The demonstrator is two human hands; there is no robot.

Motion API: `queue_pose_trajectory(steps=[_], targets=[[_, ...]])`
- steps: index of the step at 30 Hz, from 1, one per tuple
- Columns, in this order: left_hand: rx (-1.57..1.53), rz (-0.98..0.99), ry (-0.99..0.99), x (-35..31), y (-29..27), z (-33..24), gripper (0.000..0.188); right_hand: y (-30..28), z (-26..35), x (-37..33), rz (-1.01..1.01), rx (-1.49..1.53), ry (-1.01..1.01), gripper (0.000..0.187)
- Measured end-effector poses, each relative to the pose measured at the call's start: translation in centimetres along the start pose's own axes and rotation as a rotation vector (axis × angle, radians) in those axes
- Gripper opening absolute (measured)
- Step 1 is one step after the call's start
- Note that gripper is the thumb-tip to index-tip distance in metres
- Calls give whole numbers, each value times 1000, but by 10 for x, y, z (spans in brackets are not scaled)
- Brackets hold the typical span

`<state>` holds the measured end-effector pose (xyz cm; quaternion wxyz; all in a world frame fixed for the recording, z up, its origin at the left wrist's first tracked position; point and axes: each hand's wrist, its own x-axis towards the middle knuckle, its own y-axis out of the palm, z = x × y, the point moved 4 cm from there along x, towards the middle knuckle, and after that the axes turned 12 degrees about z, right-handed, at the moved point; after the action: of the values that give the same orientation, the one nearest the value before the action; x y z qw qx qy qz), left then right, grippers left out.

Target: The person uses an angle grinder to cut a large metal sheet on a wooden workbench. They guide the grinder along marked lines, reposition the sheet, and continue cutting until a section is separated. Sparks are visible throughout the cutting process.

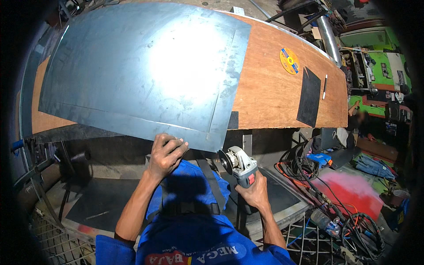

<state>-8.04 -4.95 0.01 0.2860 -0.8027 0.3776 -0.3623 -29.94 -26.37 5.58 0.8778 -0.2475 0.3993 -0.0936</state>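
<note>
A large grey metal sheet (115, 66) lies on the wooden board (265, 97), its near edge overhanging toward me. My left hand (165, 154) is closed over that near edge, thumb and fingers bent onto the sheet. In my right hand (255, 191) is an angle grinder (240, 164), gripped round its dark body with a red switch. The grinder's dark disc (225, 162) stands upright just below the sheet's near right corner; whether it touches the metal I cannot tell. Strong glare whitens the middle of the sheet.
On the board's right side lie a yellow-and-blue disc (289, 61), a dark rectangular plate (309, 98) and a marker (325, 86). Tangled cables (304, 168), a plastic bottle (326, 222) and a red surface (349, 192) are at the lower right. A metal stand (37, 176) is at left.
</note>
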Motion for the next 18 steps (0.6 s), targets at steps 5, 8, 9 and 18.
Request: queue_pose_trajectory(steps=[5, 8, 9, 18], targets=[[-4, -14, 9, -1, 2, 2, 23, -1, 3, 1, 7, 25, -17, 61], [-8, -28, 10, -1, 2, 2, 25, -2, 3, 1, 7, -9, -21, 62], [-9, -35, 16, -1, 2, 2, 26, -2, 4, 1, -2, -22, -39, 62], [-17, -31, 16, -4, 4, 4, 25, -3, 7, 0, 23, -31, 70, 62]])
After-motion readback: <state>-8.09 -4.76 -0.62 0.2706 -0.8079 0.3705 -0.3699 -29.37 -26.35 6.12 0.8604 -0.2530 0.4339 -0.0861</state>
